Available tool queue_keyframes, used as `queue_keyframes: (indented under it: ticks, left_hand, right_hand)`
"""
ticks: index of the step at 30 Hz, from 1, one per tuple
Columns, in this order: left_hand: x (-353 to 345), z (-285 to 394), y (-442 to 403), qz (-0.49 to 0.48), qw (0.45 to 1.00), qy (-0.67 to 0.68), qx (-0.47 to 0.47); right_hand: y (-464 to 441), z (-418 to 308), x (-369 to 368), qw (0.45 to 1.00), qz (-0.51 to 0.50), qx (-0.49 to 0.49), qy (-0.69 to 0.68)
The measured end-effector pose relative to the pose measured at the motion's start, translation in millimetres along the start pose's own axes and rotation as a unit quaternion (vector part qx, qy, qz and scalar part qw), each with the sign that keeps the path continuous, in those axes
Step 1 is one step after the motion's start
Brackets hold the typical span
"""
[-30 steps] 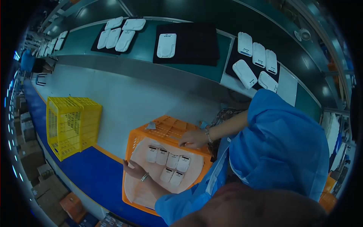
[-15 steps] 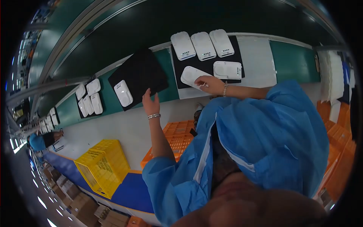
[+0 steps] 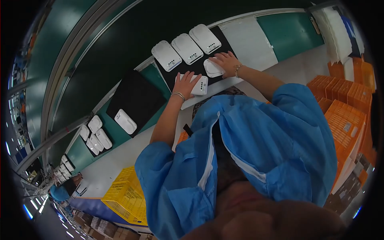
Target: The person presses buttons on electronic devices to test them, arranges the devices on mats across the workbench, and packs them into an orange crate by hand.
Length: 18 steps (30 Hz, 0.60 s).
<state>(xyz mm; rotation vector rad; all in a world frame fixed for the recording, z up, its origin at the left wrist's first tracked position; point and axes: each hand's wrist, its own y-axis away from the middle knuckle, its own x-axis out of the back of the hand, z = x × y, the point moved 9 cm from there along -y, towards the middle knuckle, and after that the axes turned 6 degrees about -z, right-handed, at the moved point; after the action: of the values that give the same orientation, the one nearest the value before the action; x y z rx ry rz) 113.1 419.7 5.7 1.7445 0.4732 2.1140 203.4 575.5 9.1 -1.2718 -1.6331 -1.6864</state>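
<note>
White casing shows under our left hand [image 3: 185, 86], its fingers spread across the left unit [image 3: 201, 85]; our right hand [image 3: 227, 64] touches the right unit [image 3: 212, 69] near it. We cannot tell whether either hand is clamped on its unit. Both units are at the near side of a black mat [image 3: 225, 39], three more white units [image 3: 187, 49] beyond them. Outward, we see a yellow crate [image 3: 127, 196] and orange crates [image 3: 346, 116].
</note>
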Motion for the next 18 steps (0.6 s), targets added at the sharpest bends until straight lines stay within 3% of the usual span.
queue_keyframes:
  ticks: [3,5,6,7,8,9,11,12,13,15,18]
  left_hand:
    - [-3.1,-6.0,0.0,-0.002,0.998,0.052,0.02]
    - [1.3,-8.7,13.8,0.015,0.993,0.108,0.036]
    - [4.5,-23.2,23.7,0.113,0.961,0.247,0.057]
    - [2.7,-40.6,35.0,0.204,0.898,0.381,0.074]
    - [-19.5,-46.3,36.5,0.189,0.713,0.674,0.037]
    - [-48.4,-50.6,47.0,0.086,0.585,0.8,0.1]
    - [-13.9,-27.7,62.7,0.103,0.314,0.943,-0.049]
    - [-9.3,-23.6,66.6,0.1,0.277,0.953,-0.071]
    - [-7.6,-21.8,68.6,0.103,0.279,0.952,-0.069]
    - [2.3,-19.6,70.6,0.12,0.172,0.97,-0.121]
    - [4.6,-20.2,72.4,0.126,0.175,0.968,-0.132]
  right_hand:
    - [6.1,6.5,7.4,0.999,0.009,0.01,-0.032]
    - [14.1,24.1,9.2,0.947,0.062,0.029,-0.314]
    - [16.3,30.6,-5.6,0.857,0.044,0.046,-0.511]
    - [21.9,32.7,-15.6,0.741,-0.017,0.037,-0.671]
    - [31.5,27.9,-24.8,0.591,-0.078,0.027,-0.803]
    - [41.6,16.6,-17.3,0.464,-0.112,0.097,-0.874]
    - [53.7,2.7,9.2,0.283,-0.104,0.175,-0.937]
    - [56.5,-3.7,15.8,0.209,-0.11,0.196,-0.952]
    - [57.9,-9.7,17.8,0.207,-0.113,0.199,-0.951]
    - [57.7,-17.6,26.8,0.185,-0.098,0.22,-0.953]
    - [56.7,-28.8,30.0,0.194,-0.111,0.219,-0.95]
